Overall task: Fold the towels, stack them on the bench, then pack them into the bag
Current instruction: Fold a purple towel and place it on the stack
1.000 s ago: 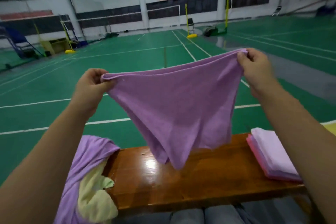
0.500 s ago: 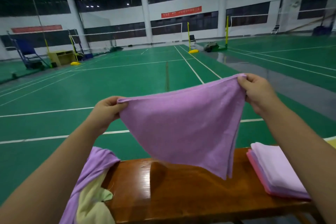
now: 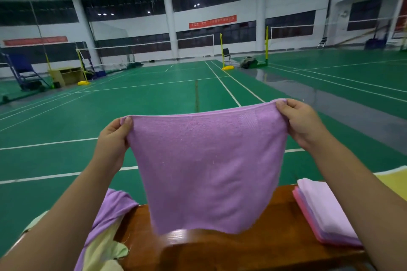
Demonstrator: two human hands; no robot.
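A purple towel [image 3: 207, 167] hangs flat and spread in the air above the wooden bench [image 3: 220, 251]. My left hand [image 3: 114, 141] pinches its upper left corner and my right hand [image 3: 301, 121] pinches its upper right corner. The towel's lower edge hangs just above the bench top. A stack of folded towels [image 3: 323, 211], pale lilac on top with pink underneath, lies on the right end of the bench. At the left end lies a loose heap of unfolded towels, one purple [image 3: 112, 207] and one pale yellow [image 3: 103, 251]. No bag is in sight.
A yellow cloth edge [image 3: 394, 180] shows at the far right beside my right arm. Beyond the bench stretches a green court floor [image 3: 154, 99] with white lines. Net posts [image 3: 222, 50], a chair and a blue umpire stand [image 3: 24, 72] are far off.
The towel, which hung crumpled to a point, now hangs flat and square. My hands pulled its top edge taut, and the view tilted upward.
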